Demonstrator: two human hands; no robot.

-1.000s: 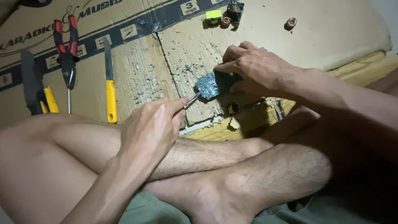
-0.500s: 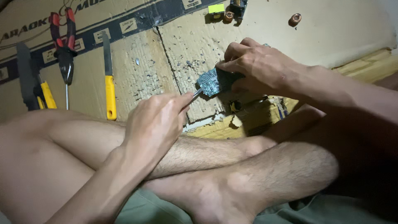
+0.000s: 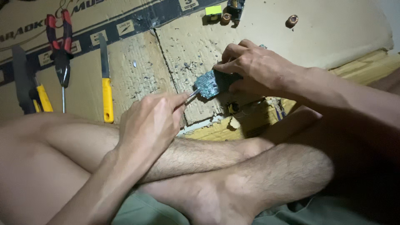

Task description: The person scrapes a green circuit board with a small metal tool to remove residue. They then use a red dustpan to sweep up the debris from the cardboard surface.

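A: Okay, what am I looking at?

B: I'm watching from the head view. The right hand (image 3: pixel 254 68) is gripping a small board (image 3: pixel 210 83), holding it down on the cardboard (image 3: pixel 137 79). The left hand (image 3: pixel 152 118) is closed around a thin metal tool (image 3: pixel 192 95), and its tip is touching the board's left edge.

A: Where's the board sitting exactly?

B: Mid-frame, just above the crossed legs (image 3: pixel 216 166), partly covered by the right fingers.

A: Anything else around?

B: Red pliers (image 3: pixel 60 46) and a yellow-handled blade (image 3: pixel 106 83) are lying well to the left; a copper coil (image 3: pixel 291 20) is sitting at the top. Grey flecks are scattered over the cardboard.

A: Risks?

B: I'm thinking the tip could be slipping off the edge and jabbing the right fingers, since they're sitting straight in line with it. Too much pressure could be cracking the board or flipping it. Also the bare legs are lying close below, so a skid downward could be catching skin.
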